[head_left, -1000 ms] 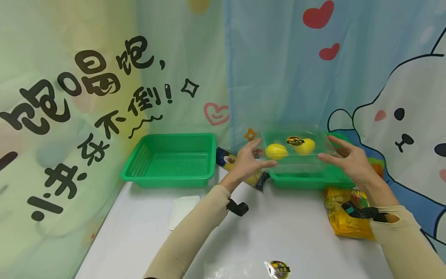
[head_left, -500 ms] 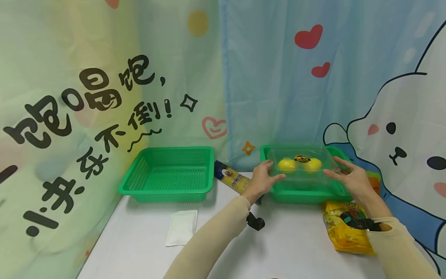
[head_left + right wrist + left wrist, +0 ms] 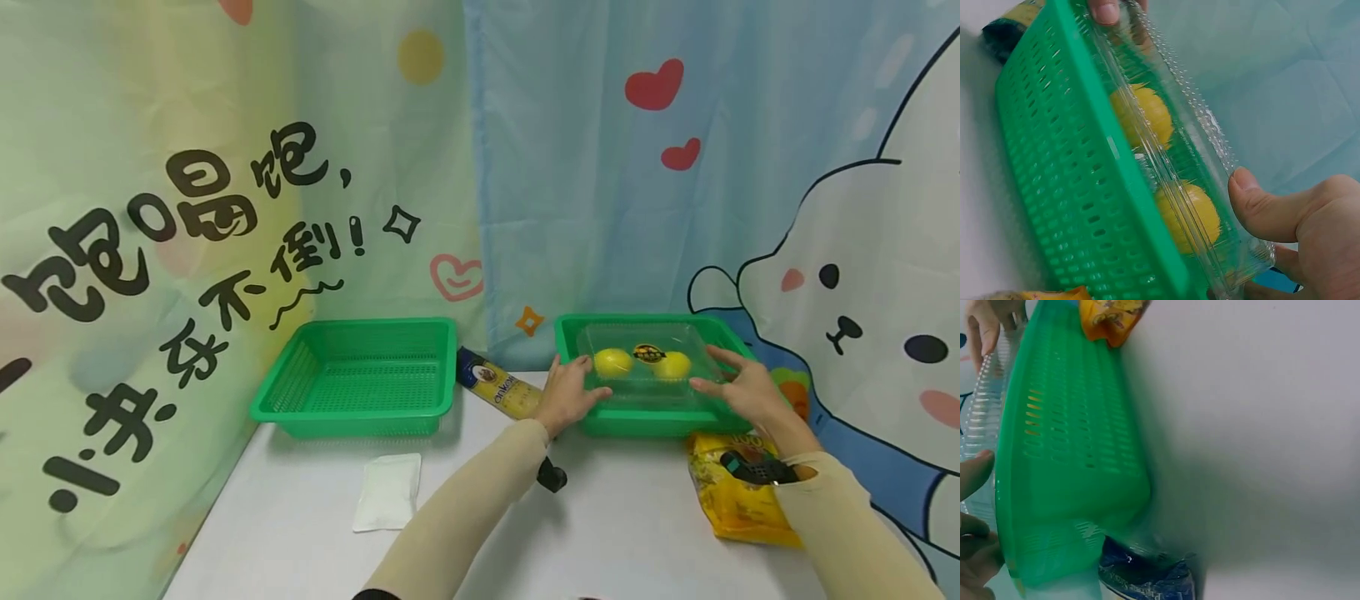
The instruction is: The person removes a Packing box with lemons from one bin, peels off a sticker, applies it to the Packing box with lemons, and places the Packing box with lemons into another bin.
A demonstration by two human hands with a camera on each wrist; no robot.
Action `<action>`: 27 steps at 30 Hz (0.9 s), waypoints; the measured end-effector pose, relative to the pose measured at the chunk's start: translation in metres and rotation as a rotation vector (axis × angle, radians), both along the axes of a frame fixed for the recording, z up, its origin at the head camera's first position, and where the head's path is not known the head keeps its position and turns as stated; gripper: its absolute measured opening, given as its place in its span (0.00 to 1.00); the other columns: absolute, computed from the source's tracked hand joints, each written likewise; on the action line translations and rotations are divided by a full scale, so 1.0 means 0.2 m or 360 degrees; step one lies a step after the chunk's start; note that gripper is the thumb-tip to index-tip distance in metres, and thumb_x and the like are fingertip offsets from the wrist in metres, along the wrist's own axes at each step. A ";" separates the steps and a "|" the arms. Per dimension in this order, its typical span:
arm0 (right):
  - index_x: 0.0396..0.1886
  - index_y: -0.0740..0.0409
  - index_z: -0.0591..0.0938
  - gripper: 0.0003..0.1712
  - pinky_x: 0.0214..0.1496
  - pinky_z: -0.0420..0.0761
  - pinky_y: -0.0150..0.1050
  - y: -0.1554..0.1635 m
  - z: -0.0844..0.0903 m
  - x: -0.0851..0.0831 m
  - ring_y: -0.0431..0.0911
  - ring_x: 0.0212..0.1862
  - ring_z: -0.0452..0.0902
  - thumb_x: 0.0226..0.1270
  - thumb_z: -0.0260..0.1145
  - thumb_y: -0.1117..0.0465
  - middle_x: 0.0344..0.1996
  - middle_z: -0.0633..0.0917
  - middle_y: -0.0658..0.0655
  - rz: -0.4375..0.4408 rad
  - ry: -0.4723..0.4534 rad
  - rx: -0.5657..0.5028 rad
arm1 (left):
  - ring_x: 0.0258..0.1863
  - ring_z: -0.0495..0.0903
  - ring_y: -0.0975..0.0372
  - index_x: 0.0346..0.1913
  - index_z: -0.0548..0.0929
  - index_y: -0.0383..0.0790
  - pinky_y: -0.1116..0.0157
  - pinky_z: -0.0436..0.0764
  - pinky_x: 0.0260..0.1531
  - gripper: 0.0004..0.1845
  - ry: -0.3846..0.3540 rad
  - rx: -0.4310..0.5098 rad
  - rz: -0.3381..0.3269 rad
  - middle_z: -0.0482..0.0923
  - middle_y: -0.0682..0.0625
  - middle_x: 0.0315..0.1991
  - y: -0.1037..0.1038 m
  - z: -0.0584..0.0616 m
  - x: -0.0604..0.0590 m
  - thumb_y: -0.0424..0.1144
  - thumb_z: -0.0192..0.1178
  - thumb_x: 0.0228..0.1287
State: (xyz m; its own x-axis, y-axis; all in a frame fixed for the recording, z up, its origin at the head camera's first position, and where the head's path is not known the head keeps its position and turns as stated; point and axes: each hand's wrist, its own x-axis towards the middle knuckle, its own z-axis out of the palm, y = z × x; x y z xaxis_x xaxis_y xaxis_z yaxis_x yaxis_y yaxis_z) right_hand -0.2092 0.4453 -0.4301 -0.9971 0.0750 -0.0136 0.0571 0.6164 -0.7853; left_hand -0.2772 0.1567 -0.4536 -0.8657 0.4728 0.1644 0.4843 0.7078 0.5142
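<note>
A clear plastic clamshell box (image 3: 648, 393) with two yellow lemons (image 3: 613, 363) inside and a dark round sticker on its lid sits within the rim of the right green basket (image 3: 645, 425). My left hand (image 3: 567, 393) holds the box's left end, thumb toward me. At the opposite end, my right hand (image 3: 742, 387) grips the box between thumb and fingers. In the right wrist view the thumb (image 3: 1260, 203) presses the box's ridged edge, with both lemons (image 3: 1191, 215) visible through the plastic. Whether the box touches the basket floor is hidden.
Left of the hands stands another green basket (image 3: 360, 417). A blue and yellow pasta packet (image 3: 495, 385) lies between the baskets, partly behind my left hand. A white sachet (image 3: 387, 492) lies at the front left, and a yellow bag (image 3: 738, 500) sits under my right wrist.
Both hands have lowered the clear box of lemons from above the right basket to within its rim. The head view has tilted up and shifted slightly to the right.
</note>
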 end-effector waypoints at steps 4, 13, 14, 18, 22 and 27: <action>0.86 0.60 0.49 0.50 0.67 0.66 0.78 0.00 -0.02 -0.01 0.82 0.74 0.51 0.78 0.65 0.48 0.82 0.47 0.76 0.0021 0.0012 0.0065 | 0.72 0.75 0.60 0.69 0.79 0.40 0.56 0.52 0.83 0.32 0.0075 -0.0153 0.0006 0.76 0.49 0.73 0.03 0.00 -0.03 0.55 0.68 0.70; 0.85 0.62 0.52 0.46 0.64 0.70 0.77 0.00 -0.04 -0.01 0.84 0.72 0.54 0.79 0.65 0.55 0.80 0.47 0.80 0.0004 0.0007 0.0164 | 0.63 0.82 0.64 0.63 0.84 0.45 0.55 0.54 0.83 0.28 0.0111 -0.0375 0.0040 0.84 0.54 0.62 0.10 -0.01 -0.05 0.58 0.69 0.68; 0.85 0.62 0.52 0.45 0.64 0.71 0.76 0.00 -0.04 -0.01 0.84 0.71 0.54 0.79 0.65 0.56 0.80 0.47 0.80 0.0002 0.0006 0.0183 | 0.62 0.83 0.64 0.62 0.85 0.46 0.56 0.54 0.83 0.27 0.0114 -0.0391 0.0044 0.85 0.54 0.60 0.11 -0.01 -0.06 0.58 0.69 0.68; 0.84 0.62 0.53 0.44 0.62 0.73 0.75 0.01 -0.04 -0.02 0.83 0.70 0.57 0.79 0.64 0.56 0.79 0.48 0.81 -0.0010 -0.0005 0.0243 | 0.49 0.86 0.65 0.46 0.88 0.47 0.54 0.55 0.83 0.18 0.0149 -0.0412 0.0030 0.87 0.56 0.44 0.12 -0.01 -0.05 0.57 0.70 0.67; 0.83 0.64 0.56 0.42 0.56 0.77 0.71 0.01 -0.07 -0.04 0.81 0.64 0.65 0.79 0.64 0.59 0.75 0.57 0.84 -0.0028 0.0008 0.0324 | 0.34 0.84 0.66 0.27 0.80 0.47 0.52 0.55 0.83 0.19 0.0139 -0.0409 -0.0006 0.78 0.56 0.25 0.12 -0.01 -0.05 0.56 0.71 0.67; 0.81 0.67 0.60 0.39 0.35 0.80 0.56 0.00 -0.09 -0.06 0.66 0.34 0.76 0.78 0.64 0.62 0.69 0.66 0.86 -0.0016 0.0031 0.0399 | 0.26 0.80 0.67 0.18 0.72 0.47 0.51 0.53 0.83 0.26 0.0112 -0.0427 -0.0015 0.74 0.55 0.16 0.14 -0.02 -0.04 0.55 0.71 0.67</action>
